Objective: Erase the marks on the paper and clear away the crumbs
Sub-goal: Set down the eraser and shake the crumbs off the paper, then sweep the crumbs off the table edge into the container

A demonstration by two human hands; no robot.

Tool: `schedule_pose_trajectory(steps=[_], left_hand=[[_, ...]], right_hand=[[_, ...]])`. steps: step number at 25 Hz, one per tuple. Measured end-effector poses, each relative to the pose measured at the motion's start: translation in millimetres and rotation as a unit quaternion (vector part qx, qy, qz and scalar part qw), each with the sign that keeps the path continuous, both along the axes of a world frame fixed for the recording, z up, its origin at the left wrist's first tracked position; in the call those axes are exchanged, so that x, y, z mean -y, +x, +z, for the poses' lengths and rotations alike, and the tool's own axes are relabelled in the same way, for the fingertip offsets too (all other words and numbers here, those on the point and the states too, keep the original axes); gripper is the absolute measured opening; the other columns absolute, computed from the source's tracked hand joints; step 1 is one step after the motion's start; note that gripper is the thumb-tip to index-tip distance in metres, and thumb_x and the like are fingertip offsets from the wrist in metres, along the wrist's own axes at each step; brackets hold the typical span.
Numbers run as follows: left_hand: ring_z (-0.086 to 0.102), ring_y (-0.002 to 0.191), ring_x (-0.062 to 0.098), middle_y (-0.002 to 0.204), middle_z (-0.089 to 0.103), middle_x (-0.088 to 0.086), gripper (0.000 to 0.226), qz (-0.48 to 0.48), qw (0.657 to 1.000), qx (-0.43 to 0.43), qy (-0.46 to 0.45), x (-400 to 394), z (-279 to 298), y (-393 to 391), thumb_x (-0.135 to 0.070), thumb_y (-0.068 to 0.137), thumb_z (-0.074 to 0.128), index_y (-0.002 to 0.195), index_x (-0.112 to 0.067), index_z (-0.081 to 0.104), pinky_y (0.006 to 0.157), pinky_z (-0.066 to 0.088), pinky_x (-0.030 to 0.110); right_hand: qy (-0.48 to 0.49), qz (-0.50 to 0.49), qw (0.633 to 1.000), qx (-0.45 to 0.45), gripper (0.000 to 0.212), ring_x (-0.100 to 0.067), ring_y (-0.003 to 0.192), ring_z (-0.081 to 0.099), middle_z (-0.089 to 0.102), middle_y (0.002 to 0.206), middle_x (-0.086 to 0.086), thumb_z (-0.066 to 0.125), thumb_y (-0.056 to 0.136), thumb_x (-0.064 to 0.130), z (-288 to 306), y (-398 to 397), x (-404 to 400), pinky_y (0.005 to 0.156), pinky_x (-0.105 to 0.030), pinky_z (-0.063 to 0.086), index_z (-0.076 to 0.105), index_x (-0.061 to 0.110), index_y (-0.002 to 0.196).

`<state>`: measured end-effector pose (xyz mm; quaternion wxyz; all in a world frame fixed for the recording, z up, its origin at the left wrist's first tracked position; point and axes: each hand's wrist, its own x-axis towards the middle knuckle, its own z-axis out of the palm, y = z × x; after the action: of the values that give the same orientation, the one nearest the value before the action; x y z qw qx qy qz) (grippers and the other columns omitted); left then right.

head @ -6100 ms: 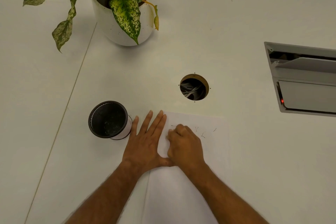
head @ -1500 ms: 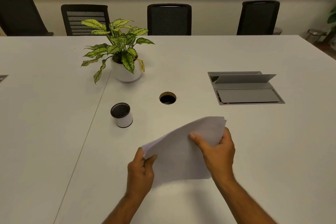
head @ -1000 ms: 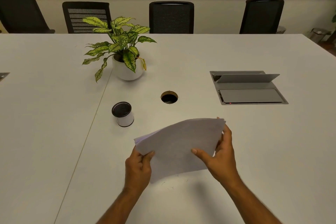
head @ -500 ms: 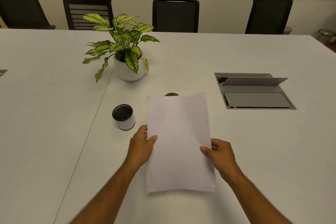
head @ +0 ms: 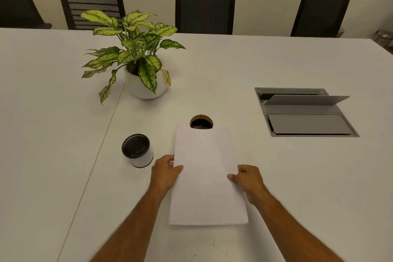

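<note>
Far left and way beyond the fingertips: potted plant (head: 140,59) in a white pot, sitting right by the seam in the white table (head: 53,134). Closer in, just left of the left hand's knuckles and not touching: small white cup with a black rim (head: 137,150), upright, dark inside, can't make out what's in there tbh. Then the left hand (head: 165,173), pinching the left edge of the paper (head: 207,176), thumb on top, the other fingers curled under and mostly hidden. Paper itself sits between the two hands, long way pointing away, looks blank from here, no marks visible on the top face; can't tell for sure if it's flat on the table or held just above it. Far edge of the sheet, out past the fingertips, covering the near bit of the round cable hole (head: 201,121). Nearer than the wrists, below the sheet's bottom edge: a few tiny dark crumbs (head: 213,243) lying on the table. Then the right hand (head: 247,179), pinching the right edge, thumb over the top, fingers tucked beneath. Well off to the right and beyond those fingers: grey power box (head: 304,112) sunk into the table, lid propped open. Black chairs (head: 205,11) lined up along the far side.
</note>
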<state>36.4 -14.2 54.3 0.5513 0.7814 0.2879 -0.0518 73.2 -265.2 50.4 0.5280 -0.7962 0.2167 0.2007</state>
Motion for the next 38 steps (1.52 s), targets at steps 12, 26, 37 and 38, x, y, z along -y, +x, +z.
schedule_pose_trajectory(steps=[12, 26, 37, 38], left_hand=[[0.066, 0.080, 0.017, 0.087, 0.072, -0.001, 0.032, -0.044, 0.992, -0.059, 0.103, -2, -54, 14, -0.013, 0.084, 0.075, 0.115, -0.012, 0.067, 0.076, 0.051, 0.028], [0.062, 0.078, 0.020, 0.078, 0.063, 0.000, 0.063, 0.074, 0.982, -0.067, 0.161, -35, -61, -11, -0.056, 0.055, 0.092, 0.094, -0.018, 0.061, 0.066, 0.045, 0.031], [0.051, 0.121, 0.017, 0.139, 0.050, 0.004, 0.111, 0.258, 0.950, 0.160, 0.075, -76, -62, 17, -0.026, 0.049, 0.101, 0.139, -0.015, 0.036, 0.099, 0.044, 0.028], [0.053, 0.121, 0.017, 0.138, 0.053, 0.003, 0.109, 0.264, 0.948, 0.163, 0.064, -78, -60, 21, -0.026, 0.051, 0.100, 0.139, -0.017, 0.037, 0.098, 0.044, 0.026]], right_hand=[[-0.134, 0.053, 0.989, 0.024, 0.020, -0.020, 0.076, 0.067, 0.070, 0.072, 0.005, 0.082, 0.064, 0.010, -50, 9, -16, 0.074, -0.036, 0.056, 0.068, 0.019, 0.075], [-0.220, 0.054, 0.967, 0.119, 0.064, -0.015, 0.085, 0.058, 0.057, 0.101, 0.002, 0.081, 0.069, 0.030, -60, -5, -13, 0.072, -0.028, 0.049, 0.052, 0.019, 0.125], [-0.153, 0.051, 0.957, 0.243, 0.047, -0.015, 0.066, 0.056, 0.060, 0.089, 0.013, 0.080, 0.074, 0.023, -61, -68, 10, 0.058, -0.018, 0.048, 0.055, 0.033, 0.113], [-0.146, 0.065, 0.954, 0.253, 0.048, -0.016, 0.069, 0.056, 0.061, 0.091, 0.013, 0.081, 0.074, 0.023, -61, -74, 10, 0.058, -0.016, 0.047, 0.055, 0.033, 0.113]])
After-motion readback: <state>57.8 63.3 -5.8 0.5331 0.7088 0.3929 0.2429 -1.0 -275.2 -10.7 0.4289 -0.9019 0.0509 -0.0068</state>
